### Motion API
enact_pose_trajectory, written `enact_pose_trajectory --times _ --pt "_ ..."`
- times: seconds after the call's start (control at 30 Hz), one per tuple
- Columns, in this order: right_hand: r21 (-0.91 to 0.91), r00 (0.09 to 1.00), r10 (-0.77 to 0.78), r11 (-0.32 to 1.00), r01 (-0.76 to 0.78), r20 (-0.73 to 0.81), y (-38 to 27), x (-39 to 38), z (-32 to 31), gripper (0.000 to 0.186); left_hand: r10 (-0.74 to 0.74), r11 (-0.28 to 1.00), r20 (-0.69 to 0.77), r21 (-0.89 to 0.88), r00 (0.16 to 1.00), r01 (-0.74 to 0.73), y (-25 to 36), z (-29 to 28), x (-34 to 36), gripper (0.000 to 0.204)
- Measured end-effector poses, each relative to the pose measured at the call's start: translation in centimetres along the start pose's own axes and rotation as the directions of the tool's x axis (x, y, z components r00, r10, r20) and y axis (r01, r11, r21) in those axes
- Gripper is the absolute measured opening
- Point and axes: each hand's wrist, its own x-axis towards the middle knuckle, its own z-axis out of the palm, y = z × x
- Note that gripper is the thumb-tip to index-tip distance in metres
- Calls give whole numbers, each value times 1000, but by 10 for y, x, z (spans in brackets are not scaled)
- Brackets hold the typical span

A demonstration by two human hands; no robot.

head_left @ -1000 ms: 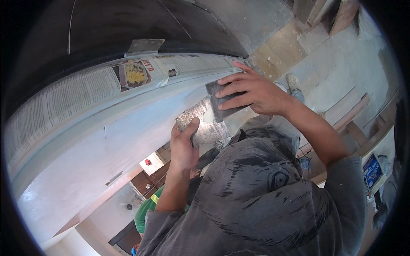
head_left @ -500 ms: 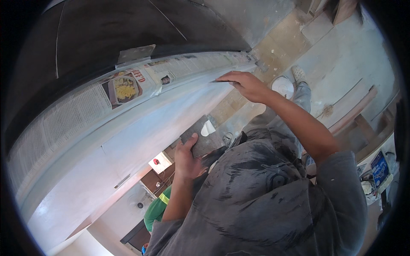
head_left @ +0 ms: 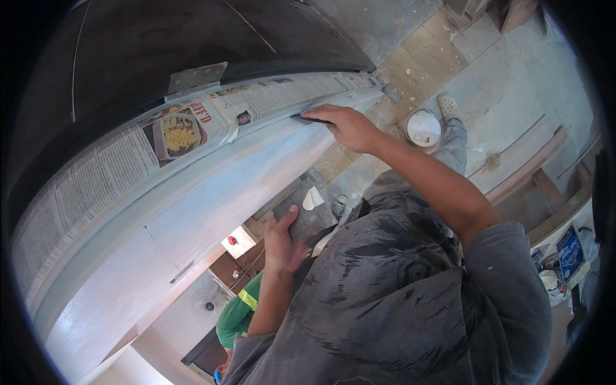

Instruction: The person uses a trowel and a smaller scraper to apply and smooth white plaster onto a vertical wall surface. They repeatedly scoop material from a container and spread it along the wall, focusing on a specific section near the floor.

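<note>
While a dark blade [head_left: 310, 120] is being gripped by the right hand [head_left: 353, 130], against a white panel [head_left: 212, 199], a gray plate [head_left: 312, 221] is being gripped by the left hand [head_left: 283, 247].

Between left hand [head_left: 282, 240] and right hand [head_left: 350, 127]: open space.
Pale panel [head_left: 186, 212]: bars the left side.
White bucket [head_left: 423, 128]: stands on floor [head_left: 513, 83], beside the foot [head_left: 450, 109].

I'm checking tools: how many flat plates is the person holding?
2: a dark plate in the right hand, seen nearly edge-on, and a grey plate in the left hand. More could be hidden.
</note>
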Motion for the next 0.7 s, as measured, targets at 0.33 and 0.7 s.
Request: enact_pose_trajectory --times 0.33,0.7 --pt "33 997 -22 999 24 -74 7 -31 11 52 14 999 2 36 1000 -14 -2 4 1 30" --pt "19 995 56 998 -55 -84 26 -12 1 58 5 998 1 57 1000 -5 -1 1 -1 29"
